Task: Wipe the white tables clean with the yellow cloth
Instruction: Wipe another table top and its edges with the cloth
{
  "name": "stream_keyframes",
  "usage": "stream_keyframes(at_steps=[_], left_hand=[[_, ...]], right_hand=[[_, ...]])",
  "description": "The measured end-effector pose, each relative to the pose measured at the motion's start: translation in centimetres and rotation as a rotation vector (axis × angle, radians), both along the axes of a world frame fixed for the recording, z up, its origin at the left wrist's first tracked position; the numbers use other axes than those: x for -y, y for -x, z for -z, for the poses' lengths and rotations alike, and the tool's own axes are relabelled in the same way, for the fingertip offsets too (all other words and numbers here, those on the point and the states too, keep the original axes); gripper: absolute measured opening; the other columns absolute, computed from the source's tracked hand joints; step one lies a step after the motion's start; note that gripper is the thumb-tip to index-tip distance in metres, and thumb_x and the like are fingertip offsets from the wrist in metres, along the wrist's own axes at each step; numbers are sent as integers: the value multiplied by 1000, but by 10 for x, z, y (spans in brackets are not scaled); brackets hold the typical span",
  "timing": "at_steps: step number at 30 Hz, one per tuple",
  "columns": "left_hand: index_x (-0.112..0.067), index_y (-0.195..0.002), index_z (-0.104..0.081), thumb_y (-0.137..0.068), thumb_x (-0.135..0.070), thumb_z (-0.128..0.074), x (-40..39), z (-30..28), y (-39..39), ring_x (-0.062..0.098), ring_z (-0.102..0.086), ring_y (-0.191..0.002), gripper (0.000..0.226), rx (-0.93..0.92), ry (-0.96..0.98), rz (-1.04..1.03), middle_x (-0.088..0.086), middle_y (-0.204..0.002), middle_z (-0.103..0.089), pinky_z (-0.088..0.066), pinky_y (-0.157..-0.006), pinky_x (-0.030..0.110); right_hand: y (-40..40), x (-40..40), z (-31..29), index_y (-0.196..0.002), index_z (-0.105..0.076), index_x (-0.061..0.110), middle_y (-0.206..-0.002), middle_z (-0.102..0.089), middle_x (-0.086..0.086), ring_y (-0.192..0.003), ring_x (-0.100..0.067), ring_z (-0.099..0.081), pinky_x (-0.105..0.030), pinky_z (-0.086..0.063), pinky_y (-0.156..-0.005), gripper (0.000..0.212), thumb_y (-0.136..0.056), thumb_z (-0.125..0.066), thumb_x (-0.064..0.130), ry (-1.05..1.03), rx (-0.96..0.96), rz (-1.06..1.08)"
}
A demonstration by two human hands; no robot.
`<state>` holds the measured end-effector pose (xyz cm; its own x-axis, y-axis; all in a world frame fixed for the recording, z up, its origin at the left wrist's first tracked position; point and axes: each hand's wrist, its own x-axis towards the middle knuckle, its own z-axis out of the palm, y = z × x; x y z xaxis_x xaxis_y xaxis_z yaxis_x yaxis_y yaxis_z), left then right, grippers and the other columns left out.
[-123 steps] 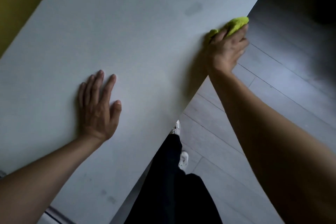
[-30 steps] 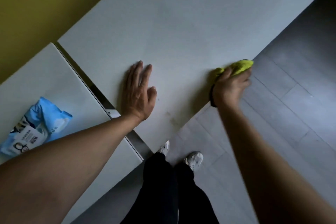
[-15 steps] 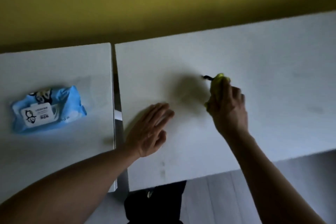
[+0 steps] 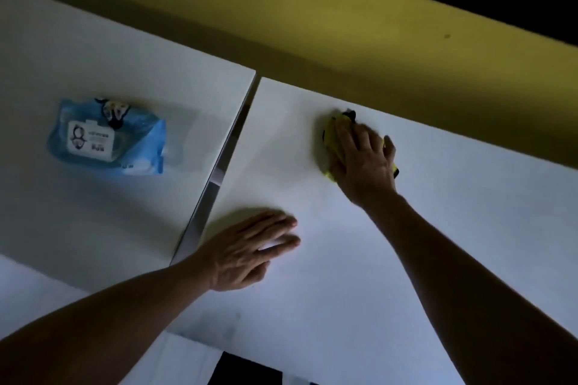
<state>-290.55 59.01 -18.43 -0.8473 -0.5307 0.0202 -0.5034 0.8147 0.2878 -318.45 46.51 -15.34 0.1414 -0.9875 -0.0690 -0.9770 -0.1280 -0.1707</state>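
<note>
Yellow wall (image 4: 312, 25) behind, 2 white tables side by side on my head feed, a narrow gap between them. Right hand (image 4: 364, 162) presses flat on the yellow cloth (image 4: 330, 137) near the right table's (image 4: 375, 275) far edge; most of the cloth is hidden under it. Left hand (image 4: 250, 248) lies spread on that table. Blue wipes pack (image 4: 106, 137) sits on the left table (image 4: 93, 212), label too blurry to read.

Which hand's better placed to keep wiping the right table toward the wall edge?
Right. The right hand already presses the yellow cloth onto the right table near its far edge. The left hand lies flat on the same table, nearer the gap, holding nothing.
</note>
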Motion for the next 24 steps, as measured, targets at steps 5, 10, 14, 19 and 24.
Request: stream_keyframes(at_steps=[5, 10, 14, 19, 24], left_hand=[[-18, -160, -38, -100, -25, -51, -7, -6, 3, 34, -22, -158, 61, 98, 75, -64, 15, -169, -27, -28, -125, 54], [-15, -150, -54, -96, -20, -57, -69, 0, 65, 33, -26, -157, 54, 1, 30, -683, 13, -166, -33, -27, -126, 52], [-25, -162, -35, -106, -32, -42, -111, 8, 132, 32, -17, -159, 57, -13, -39, -1174, 11, -172, -18, -23, -126, 56], [-29, -165, -22, -109, -40, -34, -116, 11, 139, 32, -9, -161, 59, 70, -40, -1229, 9, -174, -9, -16, -128, 56], [-28, -166, -18, -110, -42, -33, -119, 11, 142, 33, -6, -161, 60, 98, -30, -1227, 10, -174, -7, -10, -129, 55]], right_hand=[[-6, 88, 10, -146, -39, 19, -135, -47, -21, -122, -43, -45, -54, -42, -97, 66, -90, -52, 52, -20, 20, -39], [6, 148, 22, -128, -50, 14, -123, -59, -25, -114, -46, -56, -49, -46, -95, 68, -85, -50, 66, -179, 74, -62], [16, 161, 28, -121, -57, 16, -121, -62, -23, -113, -47, -57, -47, -44, -90, 72, -80, -47, 74, -214, 134, -81], [19, 161, 31, -117, -59, 7, -116, -62, -26, -106, -48, -59, -46, -45, -86, 69, -87, -46, 68, -152, 132, -119], [31, 161, 33, -120, -58, 4, -117, -60, -28, -107, -49, -57, -50, -45, -93, 66, -94, -41, 62, -124, 59, -157]])
